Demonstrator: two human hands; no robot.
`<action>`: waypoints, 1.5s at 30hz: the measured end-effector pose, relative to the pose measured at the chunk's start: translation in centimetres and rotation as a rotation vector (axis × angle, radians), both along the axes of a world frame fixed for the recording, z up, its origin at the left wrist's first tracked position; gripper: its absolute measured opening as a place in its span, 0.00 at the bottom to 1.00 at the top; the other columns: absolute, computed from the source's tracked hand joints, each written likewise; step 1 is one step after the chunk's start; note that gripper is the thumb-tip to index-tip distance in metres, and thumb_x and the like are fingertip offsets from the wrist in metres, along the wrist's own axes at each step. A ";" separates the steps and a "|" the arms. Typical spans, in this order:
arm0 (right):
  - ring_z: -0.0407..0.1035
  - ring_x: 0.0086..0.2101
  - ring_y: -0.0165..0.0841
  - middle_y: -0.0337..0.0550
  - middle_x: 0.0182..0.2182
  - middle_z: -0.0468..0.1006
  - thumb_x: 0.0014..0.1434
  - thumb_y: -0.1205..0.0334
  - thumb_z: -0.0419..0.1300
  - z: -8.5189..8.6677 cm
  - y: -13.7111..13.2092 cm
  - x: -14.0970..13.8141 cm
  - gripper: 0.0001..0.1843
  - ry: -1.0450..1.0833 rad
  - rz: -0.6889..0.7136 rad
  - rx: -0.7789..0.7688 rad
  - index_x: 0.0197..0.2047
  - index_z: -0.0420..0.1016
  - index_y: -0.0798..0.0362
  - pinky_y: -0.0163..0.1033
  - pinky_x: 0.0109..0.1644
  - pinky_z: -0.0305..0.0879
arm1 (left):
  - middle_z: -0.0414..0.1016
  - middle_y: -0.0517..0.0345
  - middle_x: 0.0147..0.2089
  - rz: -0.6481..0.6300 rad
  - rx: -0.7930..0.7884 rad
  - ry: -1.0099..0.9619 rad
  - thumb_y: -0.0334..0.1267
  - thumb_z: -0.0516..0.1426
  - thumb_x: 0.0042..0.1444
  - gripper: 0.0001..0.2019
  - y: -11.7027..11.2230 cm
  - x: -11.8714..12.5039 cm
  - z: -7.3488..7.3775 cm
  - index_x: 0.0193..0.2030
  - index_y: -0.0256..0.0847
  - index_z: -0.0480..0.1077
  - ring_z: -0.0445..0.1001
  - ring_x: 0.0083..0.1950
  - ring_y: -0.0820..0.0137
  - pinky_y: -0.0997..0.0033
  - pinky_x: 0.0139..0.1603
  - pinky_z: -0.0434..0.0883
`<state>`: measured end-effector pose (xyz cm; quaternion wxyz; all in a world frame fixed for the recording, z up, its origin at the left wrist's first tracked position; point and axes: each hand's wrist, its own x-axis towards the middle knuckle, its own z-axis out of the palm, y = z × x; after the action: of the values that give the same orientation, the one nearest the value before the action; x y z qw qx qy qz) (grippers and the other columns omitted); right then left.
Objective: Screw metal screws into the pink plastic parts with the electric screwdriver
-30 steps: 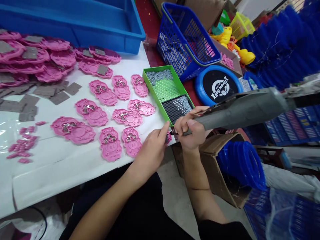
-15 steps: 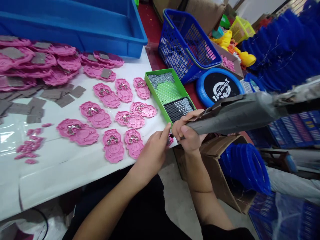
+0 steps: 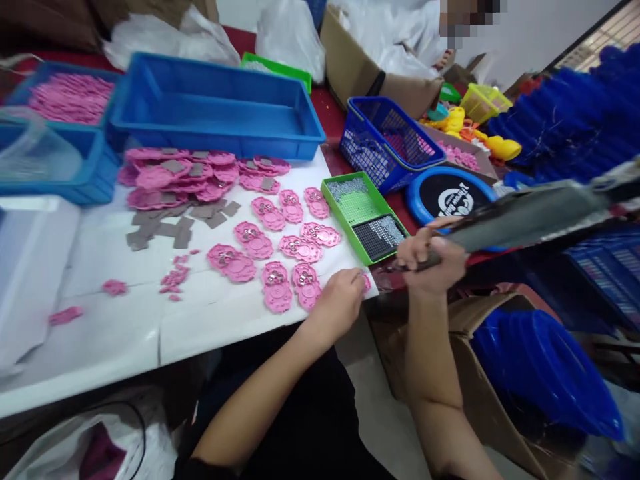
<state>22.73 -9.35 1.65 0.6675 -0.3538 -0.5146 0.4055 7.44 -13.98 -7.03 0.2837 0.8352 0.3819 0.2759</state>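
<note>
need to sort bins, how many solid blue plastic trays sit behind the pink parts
2: a large blue tray at the centre back, and a smaller tray of pink parts at far left. Others may be hidden.

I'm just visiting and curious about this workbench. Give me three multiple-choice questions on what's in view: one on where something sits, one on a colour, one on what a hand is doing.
1. Where does the green tray sit?
A. At the right edge of the white table top, beside the pink pieces
B. Inside the big blue bin
C. On the floor

2. What colour is the mesh basket behind the green tray?
A. Yellow
B. Blue
C. Red

3. What is the right hand doing?
A. Lying flat and open
B. Gripping a long grey power tool
C. Resting inside the basket

Answers:
1 A, the tray lies next to the rows of pink pieces.
2 B, its mesh walls and rim are blue.
3 B, the fingers wrap the tool's narrow end, while the left hand presses a small pink piece at the table edge.
</note>
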 end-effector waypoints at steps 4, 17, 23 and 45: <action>0.59 0.14 0.28 0.29 0.15 0.66 0.51 0.55 0.60 1.5 -0.1 0.6 0.15 -0.043 -0.451 0.115 0.42 0.69 0.51 0.34 0.18 0.57 | 0.73 0.41 0.54 -0.026 0.123 0.110 0.26 0.51 0.68 0.09 -0.1 0.0 0.0 0.50 0.34 0.70 0.72 0.57 0.55 0.54 0.58 0.73; 0.71 0.20 0.31 0.36 0.28 0.80 0.41 0.68 0.67 2.2 -0.5 1.4 0.19 -0.052 -0.619 0.130 0.39 0.72 0.50 0.37 0.23 0.70 | 0.78 0.47 0.55 0.118 0.318 0.044 0.30 0.54 0.67 0.17 5.7 -15.5 5.4 0.62 0.37 0.68 0.76 0.57 0.62 0.57 0.62 0.73; 0.70 0.20 0.30 0.34 0.28 0.78 0.48 0.63 0.69 1.8 0.8 -1.0 0.19 -0.095 -0.352 0.061 0.44 0.72 0.50 0.39 0.28 0.70 | 0.72 0.41 0.65 0.324 0.304 0.252 0.25 0.54 0.62 0.19 16.1 -20.8 7.7 0.59 0.35 0.72 0.69 0.68 0.55 0.46 0.71 0.63; 0.69 0.20 0.27 0.34 0.30 0.78 0.49 0.64 0.70 1.1 -1.4 -0.9 0.20 0.032 -0.429 0.091 0.44 0.70 0.51 0.35 0.25 0.69 | 0.74 0.38 0.57 0.458 -0.049 0.397 0.54 0.59 0.56 0.41 3.1 -21.7 1.6 0.71 0.30 0.59 0.73 0.61 0.47 0.49 0.63 0.69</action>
<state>21.85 -10.72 2.79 0.7619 -0.4183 -0.4346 0.2361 -14.24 -10.88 -5.45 0.1542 0.7577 0.6149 0.1549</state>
